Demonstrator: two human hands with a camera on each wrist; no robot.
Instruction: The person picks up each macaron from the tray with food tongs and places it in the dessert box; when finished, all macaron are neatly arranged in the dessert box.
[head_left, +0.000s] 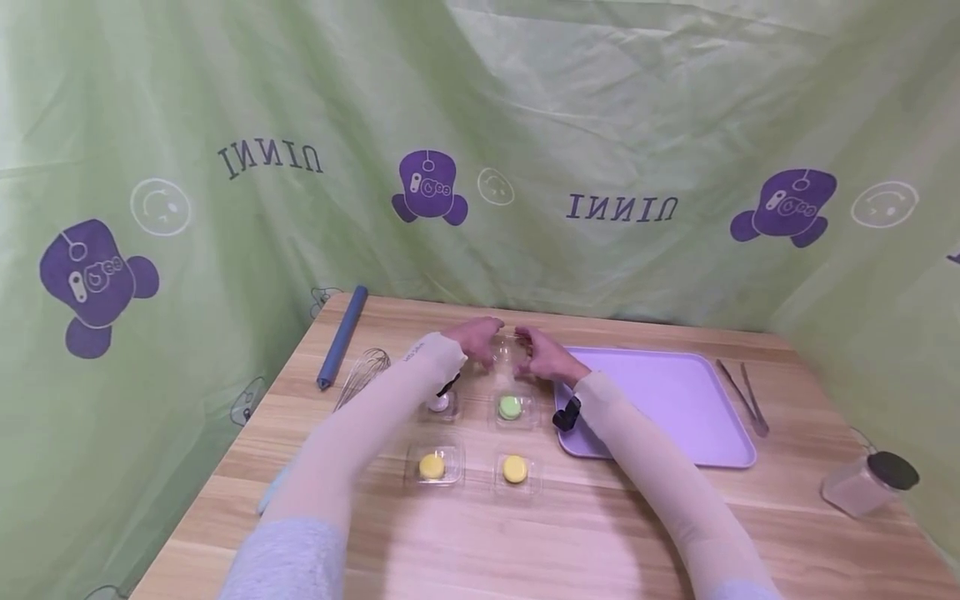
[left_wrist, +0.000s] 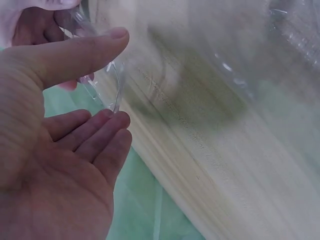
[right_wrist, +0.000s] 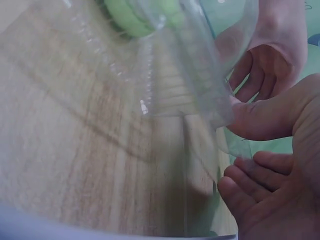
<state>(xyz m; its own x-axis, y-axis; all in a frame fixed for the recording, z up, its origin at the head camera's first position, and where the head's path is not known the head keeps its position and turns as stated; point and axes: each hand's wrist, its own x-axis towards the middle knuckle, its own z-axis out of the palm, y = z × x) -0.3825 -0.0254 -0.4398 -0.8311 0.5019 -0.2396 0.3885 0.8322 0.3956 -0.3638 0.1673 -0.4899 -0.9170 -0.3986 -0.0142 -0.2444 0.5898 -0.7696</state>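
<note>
A clear plastic box lid stands raised behind a green macaron, which sits in a clear plastic box. My left hand holds the lid's left side; in the left wrist view, its edge lies between my thumb and fingertips. On the other side, my right hand grips the lid, thumb on the plastic and fingers curled behind. Nearer me are two yellow macarons, a left one and a right one, in clear boxes. A whitish macaron is partly hidden by my left wrist.
A purple tray lies on the right, partly under my right forearm. Beyond it are tongs and a dark-lidded jar. On the left lie a blue rolling pin and a whisk. A green curtain hangs behind the table.
</note>
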